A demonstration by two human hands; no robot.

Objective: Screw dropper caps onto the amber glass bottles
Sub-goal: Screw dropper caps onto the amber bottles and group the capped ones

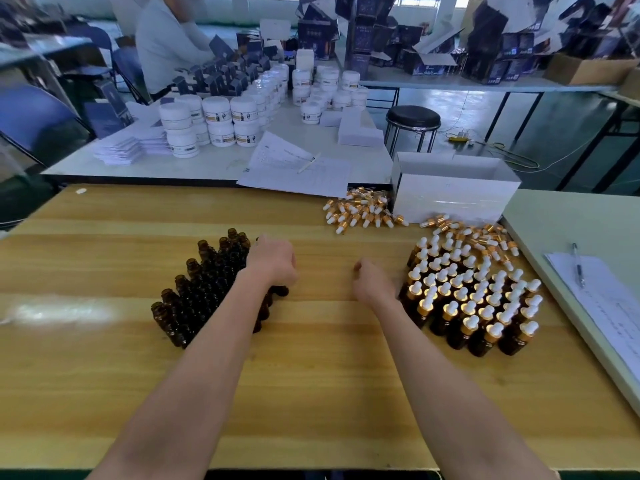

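Two bare hands hover over a pale wooden table [104,258]. The left hand [272,261] hangs with its fingers curled down over the right edge of one tight block of uncapped amber glass bottles [207,289], several dozen, packed too closely for an exact count. Whether it grips a bottle I cannot tell, as its own back hides the fingers. The right hand [372,282] is over bare wood between the two groups, loosely curled, with nothing visible in it.

To the right stands a second block of amber bottles with gold-and-white dropper caps [471,299], roughly fifty. Loose dropper caps lie in two heaps: one far heap [363,214], and one heap [481,235] touching the capped block's far edge. One open white cardboard box [450,199] sits just behind both heaps. At the right edge, one pen [577,265] lies on a sheet of paper [609,306]. Farther off are stacked white jars [214,123], one black round stool [412,119] and one seated person [166,46].
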